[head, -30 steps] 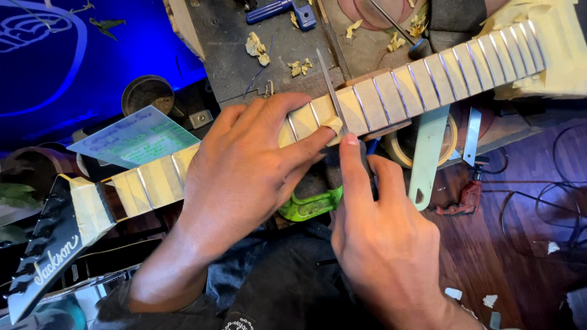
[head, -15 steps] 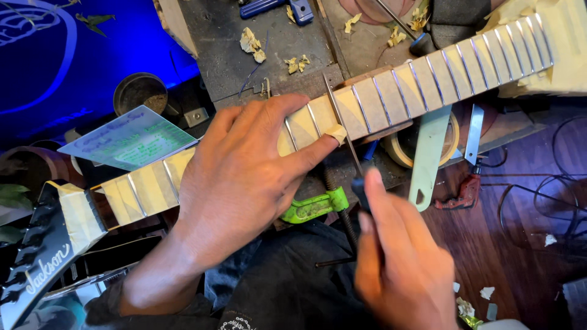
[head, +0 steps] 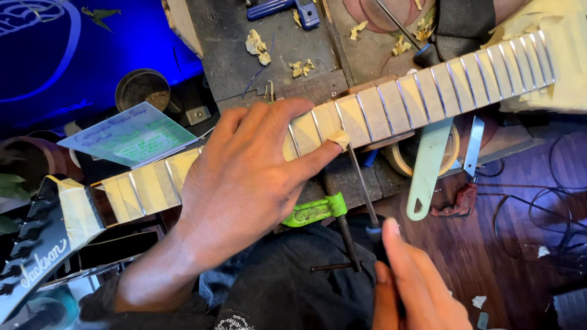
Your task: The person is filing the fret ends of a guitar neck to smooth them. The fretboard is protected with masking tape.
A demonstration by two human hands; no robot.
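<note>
So the guitar neck [head: 391, 110] runs diagonally across the bench from lower left up to upper right, fretboard facing up, with pale masking tape covering the wood between the metal frets so only the frets show. From where I'm watching, the left hand [head: 244, 183] is spread flat and fairly wide open over the middle of the neck, palm down, fingers draped across the far edge and the thumb stretched out along the near edge, pressing it down rather than wrapping around it. The thumb tip sits right next to the tip of a thin metal file [head: 361, 180], which meets the near edge of the neck at one fret. The right hand [head: 416, 287] is low in the frame, fingers curled closed around the dark handle of that file; I can't see the whole grip because it runs off the bottom edge. Just under the neck there's a green clamp [head: 315, 209] with a dark screw rod pointing down toward my lap. Further right, a pale green gauge-like tool [head: 428, 168] hangs over a roll of tape [head: 400, 157]. Up left, a small paper card [head: 131, 134] lies beside a round tin [head: 142, 88], and the black headstock [head: 36, 244] pokes out bottom left.
</note>
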